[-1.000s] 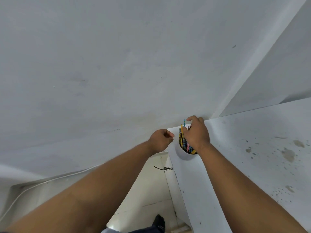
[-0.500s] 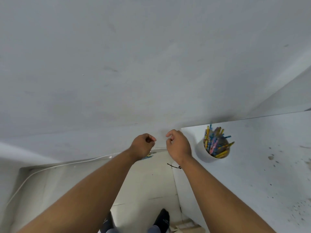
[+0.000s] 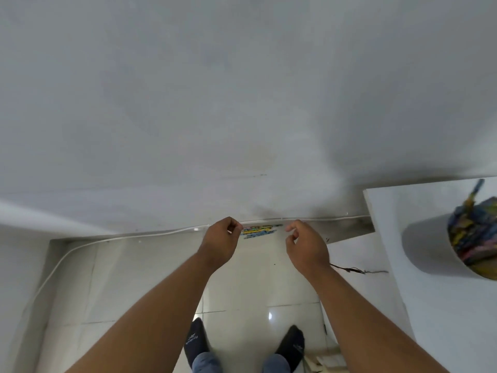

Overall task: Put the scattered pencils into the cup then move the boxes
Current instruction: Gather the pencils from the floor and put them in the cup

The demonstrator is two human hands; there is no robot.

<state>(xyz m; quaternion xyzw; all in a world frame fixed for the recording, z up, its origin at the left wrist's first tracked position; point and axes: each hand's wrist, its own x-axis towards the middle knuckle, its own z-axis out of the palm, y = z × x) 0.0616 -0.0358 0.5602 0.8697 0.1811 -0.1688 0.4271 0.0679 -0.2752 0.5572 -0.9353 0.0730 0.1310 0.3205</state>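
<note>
Left hand (image 3: pixel 222 239): fingers curled into a fist, nothing visible in it, held out above the floor (image 3: pixel 134 278)
Right hand (image 3: pixel 305 244): loosely half-open, empty, just beside the left
Cup (image 3: pixel 435 249): on the tabletop (image 3: pixel 430 319), far right, packed with cupped pencils (image 3: pixel 476 238)
Floor pencils (image 3: pixel 258 232): small coloured bunch lying against the wall, seen between both hands
Progress: most pencils look collected; this bunch is left, then the boxes, none clearly in view

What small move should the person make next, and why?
Probably lower the right hand to the coloured pencils on the floor by the wall and pinch one. They lie outside the cup on the table, and that hand looks empty.
</note>
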